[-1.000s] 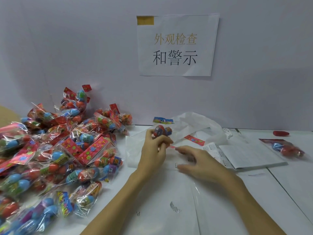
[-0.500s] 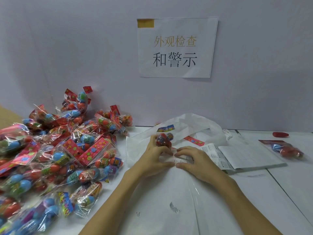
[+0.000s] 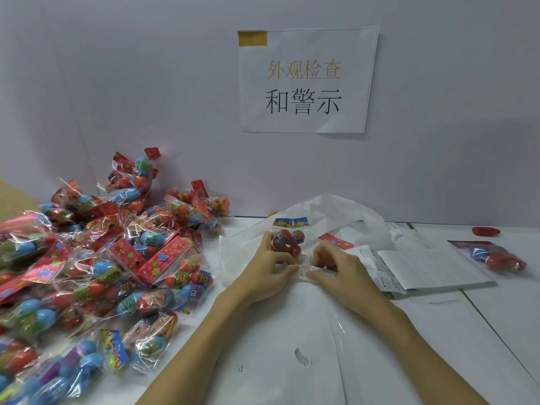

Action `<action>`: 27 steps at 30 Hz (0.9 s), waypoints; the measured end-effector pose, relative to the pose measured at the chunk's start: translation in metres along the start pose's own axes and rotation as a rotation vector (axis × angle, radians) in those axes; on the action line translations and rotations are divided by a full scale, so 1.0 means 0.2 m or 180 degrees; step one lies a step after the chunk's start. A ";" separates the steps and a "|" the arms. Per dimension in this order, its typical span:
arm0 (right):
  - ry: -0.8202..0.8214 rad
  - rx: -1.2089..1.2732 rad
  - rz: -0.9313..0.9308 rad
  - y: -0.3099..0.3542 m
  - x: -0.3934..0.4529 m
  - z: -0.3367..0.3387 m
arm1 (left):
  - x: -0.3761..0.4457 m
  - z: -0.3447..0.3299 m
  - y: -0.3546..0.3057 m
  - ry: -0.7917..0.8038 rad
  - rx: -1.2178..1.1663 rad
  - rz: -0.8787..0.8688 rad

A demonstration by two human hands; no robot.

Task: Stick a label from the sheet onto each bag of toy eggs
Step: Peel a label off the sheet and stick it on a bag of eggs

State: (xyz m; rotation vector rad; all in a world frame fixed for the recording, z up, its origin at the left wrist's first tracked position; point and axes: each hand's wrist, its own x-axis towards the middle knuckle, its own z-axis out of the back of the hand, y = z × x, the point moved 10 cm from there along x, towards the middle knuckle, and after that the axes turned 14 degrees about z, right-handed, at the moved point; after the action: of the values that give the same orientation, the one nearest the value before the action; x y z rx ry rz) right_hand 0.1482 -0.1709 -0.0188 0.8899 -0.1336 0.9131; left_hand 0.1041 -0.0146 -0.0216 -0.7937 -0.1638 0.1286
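**Pressing a label against a bag of toy eggs**

Meeting at the middle of the worktop (image 3: 482,331), both hands work on one small clear bag of toy eggs (image 3: 287,239). The left hand (image 3: 264,273) has its fingers (image 3: 264,244) curled up around the near side of the bag, holding it, with the thumb laid toward the white printed label (image 3: 314,270). The right hand (image 3: 340,270) has its fingers bent and closed down on that label, thumb along its lower edge; the label lies just below the eggs, between the two thumbs. Whether it is already stuck to the bag cannot be told.

The label sheet (image 3: 418,267) lies just right of the right hand. A large heap of bagged eggs (image 3: 96,267) fills the left side of the worktop, and a single bag (image 3: 493,254) lies well apart at far right. A paper sign (image 3: 306,80) hangs on the wall.
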 end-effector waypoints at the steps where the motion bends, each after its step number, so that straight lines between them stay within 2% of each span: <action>1: 0.0019 0.0064 -0.0026 0.00 0.00 0.00 | 0.00 0.00 0.00 0.0020 -0.0041 0.0028; 6: 0.0061 0.0290 -0.0014 0.02 0.00 -0.02 | 0.00 -0.02 0.01 0.0191 -0.0150 0.0210; 15: -0.0050 0.0578 -0.0106 0.02 0.01 -0.01 | 0.01 -0.02 0.04 0.0132 -0.0173 0.0240; 18: -0.0477 0.1043 -0.0247 -0.01 0.03 0.05 | 0.01 -0.01 0.04 0.0151 -0.0271 0.0316; 23: -0.1420 0.2557 -0.0914 -0.11 -0.02 0.07 | -0.01 0.08 0.00 0.0001 -0.1311 0.0401; 27: -0.1640 0.2902 -0.0887 -0.09 -0.02 0.06 | -0.03 0.14 -0.02 -0.0272 -0.2474 0.0374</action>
State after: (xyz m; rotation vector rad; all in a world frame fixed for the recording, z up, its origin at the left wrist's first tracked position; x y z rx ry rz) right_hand 0.1621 -0.1875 -0.0244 1.9335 -0.0239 0.4357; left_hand 0.0929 0.0005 0.0007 -1.5748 -0.2528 0.2145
